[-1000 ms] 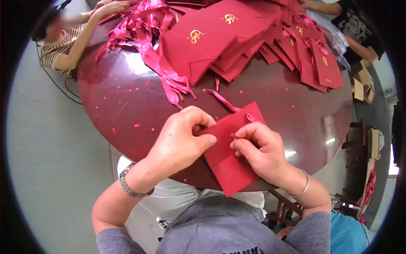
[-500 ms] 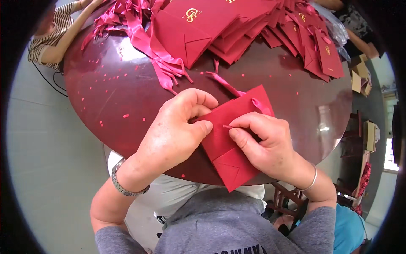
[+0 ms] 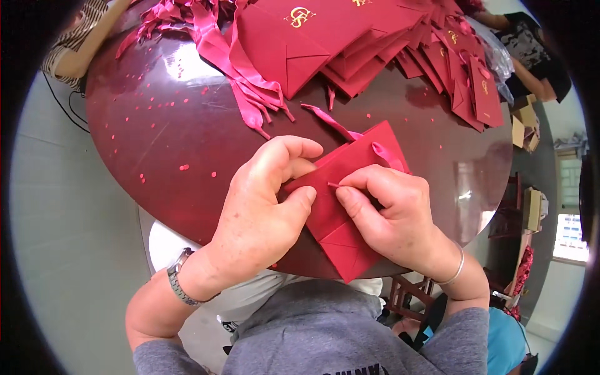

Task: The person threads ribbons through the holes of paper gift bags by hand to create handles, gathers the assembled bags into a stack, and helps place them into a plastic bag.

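A small red paper bag [image 3: 350, 244] lies tilted between my hands near the table's front edge. A pink ribbon [image 3: 389, 156] runs through its front panel. My right hand [image 3: 400, 209] pinches the thin tip of that ribbon against the panel between thumb and forefinger. At the bag's left edge is my left hand [image 3: 255, 206], its thumb on the front side and its curled fingers at the mouth. Those fingertips are partly hidden by the bag. The other end of a ribbon [image 3: 328, 120] sticks out beyond the bag's far edge.
Stacked larger red bags [image 3: 312, 37] cover the far side of the dark round table [image 3: 156, 137]. Loose pink ribbons [image 3: 215, 44] hang beside them, and smaller red bags [image 3: 484, 94] lie at right. Red paper dots are scattered about. Other people's arms [image 3: 103, 37] show at the far edges.
The view has shifted slightly. My left thumb has lifted a little away from the front panel, while my right hand keeps its pinch on the ribbon tip.
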`<action>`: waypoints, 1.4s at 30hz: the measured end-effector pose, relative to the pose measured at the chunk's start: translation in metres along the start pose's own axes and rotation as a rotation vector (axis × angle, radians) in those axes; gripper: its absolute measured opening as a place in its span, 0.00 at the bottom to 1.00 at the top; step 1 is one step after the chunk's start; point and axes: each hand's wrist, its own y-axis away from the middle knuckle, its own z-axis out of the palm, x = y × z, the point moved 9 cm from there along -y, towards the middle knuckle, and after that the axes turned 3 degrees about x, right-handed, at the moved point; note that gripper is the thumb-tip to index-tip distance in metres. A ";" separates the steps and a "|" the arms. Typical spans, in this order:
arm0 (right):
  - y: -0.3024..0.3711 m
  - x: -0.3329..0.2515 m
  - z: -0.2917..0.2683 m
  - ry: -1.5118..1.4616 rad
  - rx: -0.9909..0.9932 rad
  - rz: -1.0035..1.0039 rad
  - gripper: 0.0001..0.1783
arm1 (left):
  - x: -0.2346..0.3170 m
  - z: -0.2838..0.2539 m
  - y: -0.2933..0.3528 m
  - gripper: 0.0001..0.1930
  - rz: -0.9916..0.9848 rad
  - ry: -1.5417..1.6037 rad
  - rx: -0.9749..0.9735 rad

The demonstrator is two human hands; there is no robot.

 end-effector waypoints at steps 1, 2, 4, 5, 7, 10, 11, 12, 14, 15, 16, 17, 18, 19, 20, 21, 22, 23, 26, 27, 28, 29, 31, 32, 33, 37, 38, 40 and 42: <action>-0.001 0.000 0.000 0.010 -0.001 -0.005 0.04 | 0.000 0.000 0.000 0.22 0.002 -0.006 -0.001; -0.003 -0.001 0.000 0.012 -0.003 -0.005 0.04 | -0.001 0.000 0.000 0.22 0.003 -0.004 0.000; -0.006 -0.003 0.002 0.076 -0.029 -0.023 0.04 | 0.001 -0.001 0.001 0.23 0.044 -0.048 0.014; -0.007 -0.003 0.002 0.077 -0.030 -0.023 0.04 | 0.001 0.000 0.001 0.23 0.044 -0.046 0.014; -0.010 -0.004 0.004 0.187 -0.076 -0.018 0.04 | 0.001 0.001 0.001 0.24 0.038 -0.120 0.009; -0.012 -0.018 0.010 0.353 -0.128 -0.107 0.03 | 0.009 0.001 0.001 0.24 0.213 -0.269 0.030; -0.012 -0.022 0.010 0.353 -0.129 -0.108 0.03 | 0.006 0.001 0.000 0.24 0.213 -0.268 0.031; -0.011 -0.027 0.012 0.408 -0.151 -0.131 0.02 | 0.007 0.001 0.000 0.25 0.241 -0.268 0.030; -0.010 -0.026 0.014 0.466 -0.170 -0.156 0.02 | 0.012 0.003 0.001 0.25 0.273 -0.268 0.030; -0.010 -0.018 0.010 0.344 -0.130 -0.127 0.02 | 0.011 0.001 0.000 0.24 0.192 -0.164 0.053; -0.011 -0.013 0.005 0.223 -0.091 -0.097 0.02 | 0.009 -0.001 0.000 0.24 0.111 -0.061 0.075; -0.010 -0.013 0.004 0.220 -0.093 -0.103 0.02 | 0.010 -0.003 0.000 0.24 0.112 -0.061 0.081; -0.009 -0.018 0.002 0.153 -0.086 -0.149 0.03 | 0.004 -0.002 -0.002 0.23 0.032 0.019 0.048; -0.008 -0.023 0.000 0.084 -0.078 -0.194 0.03 | -0.002 -0.001 -0.002 0.21 -0.047 0.099 0.015; -0.008 -0.022 0.001 0.085 -0.081 -0.194 0.03 | -0.001 -0.001 -0.003 0.21 -0.047 0.101 0.016; -0.007 -0.023 0.001 0.122 -0.072 -0.222 0.04 | -0.002 -0.001 -0.003 0.20 -0.064 0.084 0.015; -0.006 -0.023 0.002 0.159 -0.064 -0.250 0.04 | -0.003 -0.002 -0.004 0.19 -0.080 0.067 0.014; -0.006 -0.021 0.003 0.157 -0.066 -0.250 0.04 | -0.004 -0.003 -0.005 0.19 -0.082 0.067 0.016; -0.006 -0.018 0.002 0.103 -0.039 -0.243 0.04 | -0.001 -0.005 -0.008 0.18 -0.056 -0.081 -0.005; -0.004 -0.018 0.002 0.102 -0.043 -0.245 0.04 | -0.001 -0.004 -0.009 0.18 -0.069 -0.104 -0.035; -0.003 -0.018 0.003 0.102 -0.047 -0.247 0.04 | -0.002 -0.002 -0.009 0.18 -0.081 -0.126 -0.065; -0.003 -0.018 0.004 0.100 -0.048 -0.246 0.04 | -0.002 -0.002 -0.009 0.18 -0.083 -0.126 -0.064; -0.002 -0.022 0.000 0.066 0.006 -0.267 0.05 | -0.002 0.000 -0.008 0.18 -0.097 -0.048 -0.085; -0.002 -0.021 0.001 0.066 0.005 -0.267 0.05 | -0.003 0.000 -0.008 0.18 -0.098 -0.048 -0.084; -0.003 -0.020 0.001 0.056 0.013 -0.257 0.05 | -0.001 -0.001 -0.007 0.18 -0.075 -0.057 -0.067; -0.004 -0.018 0.002 0.088 0.002 -0.222 0.05 | 0.001 -0.003 -0.007 0.19 -0.016 -0.126 -0.028; -0.005 -0.019 0.002 0.088 0.001 -0.223 0.05 | 0.000 -0.003 -0.006 0.19 -0.016 -0.124 -0.026; -0.008 -0.021 0.005 0.157 -0.026 -0.239 0.05 | -0.004 -0.004 -0.005 0.20 -0.038 -0.022 -0.019; -0.008 -0.025 0.008 0.238 -0.068 -0.262 0.05 | -0.003 -0.004 -0.003 0.20 0.032 -0.067 0.020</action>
